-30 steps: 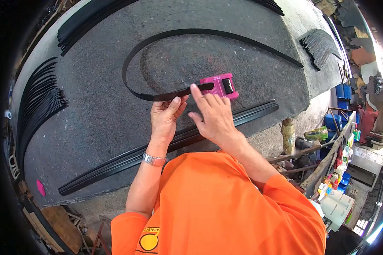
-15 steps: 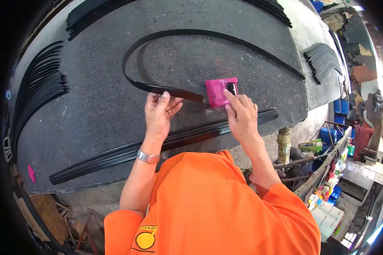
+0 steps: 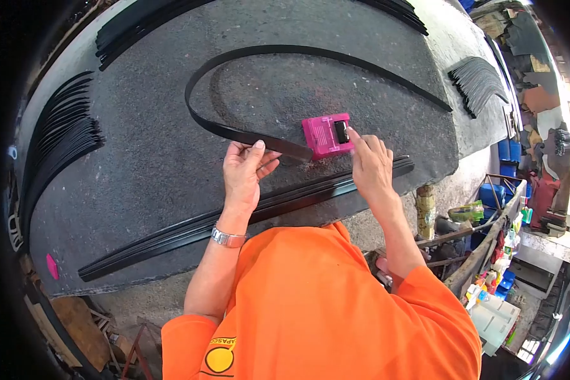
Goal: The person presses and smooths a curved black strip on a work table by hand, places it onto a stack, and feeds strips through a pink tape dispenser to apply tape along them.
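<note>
My left hand (image 3: 242, 171) pinches a long black strap (image 3: 259, 49) between thumb and fingers, close to one end. From there the strap loops over the dark table and its far end lies near the right side. The held end meets the left edge of a pink plastic box (image 3: 320, 140) fitted with a black roller (image 3: 341, 132). Beside the box is my right hand (image 3: 373, 166), its index finger stretched out to the roller and the others loosely bent, with nothing in its grasp. A bundle of black straps (image 3: 234, 218) lies in front of both hands.
More black strips lie in bundles at the left (image 3: 63, 136), the top left (image 3: 133, 28) and the right edge (image 3: 477, 85). A small pink piece (image 3: 52, 266) lies near the table's left corner. A wooden rail (image 3: 481, 250) and shelves with goods stand off to the right.
My right hand has shifted right from the top of the pink box to its roller side, uncovering the roller. My left hand has brought the strap end against the box.
</note>
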Tool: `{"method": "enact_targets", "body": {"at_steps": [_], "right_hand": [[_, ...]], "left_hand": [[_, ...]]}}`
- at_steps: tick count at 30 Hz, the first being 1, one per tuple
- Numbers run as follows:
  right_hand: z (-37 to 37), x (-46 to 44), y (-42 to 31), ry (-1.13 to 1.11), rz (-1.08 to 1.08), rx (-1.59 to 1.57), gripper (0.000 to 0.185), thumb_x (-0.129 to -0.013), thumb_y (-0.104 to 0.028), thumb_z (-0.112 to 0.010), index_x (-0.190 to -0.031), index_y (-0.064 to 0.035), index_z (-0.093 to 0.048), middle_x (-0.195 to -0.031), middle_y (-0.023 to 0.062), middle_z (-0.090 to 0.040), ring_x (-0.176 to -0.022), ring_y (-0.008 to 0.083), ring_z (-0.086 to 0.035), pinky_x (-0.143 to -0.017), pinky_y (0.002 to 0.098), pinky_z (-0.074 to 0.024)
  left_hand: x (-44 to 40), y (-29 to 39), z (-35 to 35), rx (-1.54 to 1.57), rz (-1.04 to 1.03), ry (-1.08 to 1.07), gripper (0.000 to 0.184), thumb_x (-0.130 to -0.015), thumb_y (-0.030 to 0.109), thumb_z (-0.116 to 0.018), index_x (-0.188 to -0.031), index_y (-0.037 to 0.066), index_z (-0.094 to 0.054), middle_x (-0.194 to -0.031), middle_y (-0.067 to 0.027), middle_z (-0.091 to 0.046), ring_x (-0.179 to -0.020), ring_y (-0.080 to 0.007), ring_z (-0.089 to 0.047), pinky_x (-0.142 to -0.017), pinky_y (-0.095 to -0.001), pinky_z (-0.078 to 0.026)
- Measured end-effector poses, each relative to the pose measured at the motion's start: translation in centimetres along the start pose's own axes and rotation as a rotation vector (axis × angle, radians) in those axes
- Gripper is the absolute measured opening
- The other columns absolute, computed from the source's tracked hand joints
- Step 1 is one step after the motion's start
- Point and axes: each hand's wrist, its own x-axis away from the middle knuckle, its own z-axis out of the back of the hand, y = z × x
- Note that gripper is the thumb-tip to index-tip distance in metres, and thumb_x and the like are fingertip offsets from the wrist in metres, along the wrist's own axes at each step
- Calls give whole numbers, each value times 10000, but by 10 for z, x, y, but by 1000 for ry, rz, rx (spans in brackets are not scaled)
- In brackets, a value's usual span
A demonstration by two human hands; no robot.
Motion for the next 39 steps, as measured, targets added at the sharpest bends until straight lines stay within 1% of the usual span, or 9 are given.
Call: {"method": "enact_targets", "body": {"at_steps": [2, 3, 11, 15, 21, 24, 27, 33, 39], "right_hand": [[13, 3, -27, 18, 35, -81, 502, -900, -82, -682, -1396, -136, -629, -1056, 54, -615, -985, 263, -603, -830, 436, -403], [13, 5, -36, 26, 100, -58, 583, -866, -96, -724, -1432, -116, -587, -1047, 59, -609, -987, 263, -603, -823, 436, -406], [-4, 5, -72, -7, 102, -185, 673, -822, -122, -773, -1459, -76, -561, -1032, 51, -590, -947, 245, -590, -802, 420, -404], [-8, 2, -76, -23, 104, -179, 670, -821, -140, -778, -1453, -76, -565, -1019, 49, -582, -938, 244, -584, -800, 419, -403], [-19, -9, -89, 10, 183, -218, 661, -827, -150, -773, -1449, -71, -566, -988, 49, -569, -920, 248, -575, -790, 425, -390], [-23, -14, -99, -3, 195, -239, 654, -827, -144, -768, -1445, -62, -568, -977, 51, -564, -907, 248, -569, -774, 423, -380], [-23, -15, -99, 2, 200, -240, 645, -824, -143, -768, -1433, -55, -574, -973, 52, -567, -907, 250, -572, -778, 419, -379], [-9, -3, -75, -17, 106, -162, 610, -819, -144, -775, -1400, -81, -597, -1017, 60, -589, -957, 260, -592, -823, 425, -397], [4, 7, -54, -1, 44, -113, 574, -839, -130, -764, -1390, -104, -606, -1043, 45, -597, -967, 257, -595, -807, 425, -392]], "left_hand": [[1, 0, -6, -22, -14, 12, 154, -1013, 168, -700, -1088, 107, -580, -996, -44, -721, -908, -193, -770, -765, -319, -657], [1, -1, -7, -34, -27, 3, 170, -1015, 168, -697, -1113, 99, -577, -1026, -50, -719, -928, -195, -769, -776, -316, -656], [3, 1, -16, -77, -74, -7, 190, -1018, 162, -692, -1146, 87, -574, -1079, -75, -709, -970, -213, -762, -797, -313, -652], [2, 0, -16, -73, -77, -13, 194, -1019, 155, -690, -1159, 88, -574, -1082, -79, -710, -979, -217, -760, -806, -316, -650], [3, -1, -17, -83, -74, -29, 157, -1030, 123, -668, -1145, 98, -565, -1079, -50, -708, -961, -171, -743, -809, -297, -638], [1, -4, -13, -88, -87, -28, 159, -1033, 115, -660, -1159, 96, -565, -1093, -53, -710, -957, -168, -741, -812, -298, -638], [1, -3, -13, -101, -87, -18, 181, -1029, 145, -676, -1176, 105, -577, -1065, -37, -712, -966, -159, -741, -808, -309, -641], [0, -2, -13, -76, -80, -12, 191, -1023, 147, -685, -1172, 103, -575, -1071, -57, -705, -1002, -218, -750, -832, -332, -650], [-2, -3, -9, -104, -80, -8, 190, -1021, 150, -688, -1167, 105, -574, -1090, -68, -703, -1007, -227, -753, -828, -333, -657]]}}
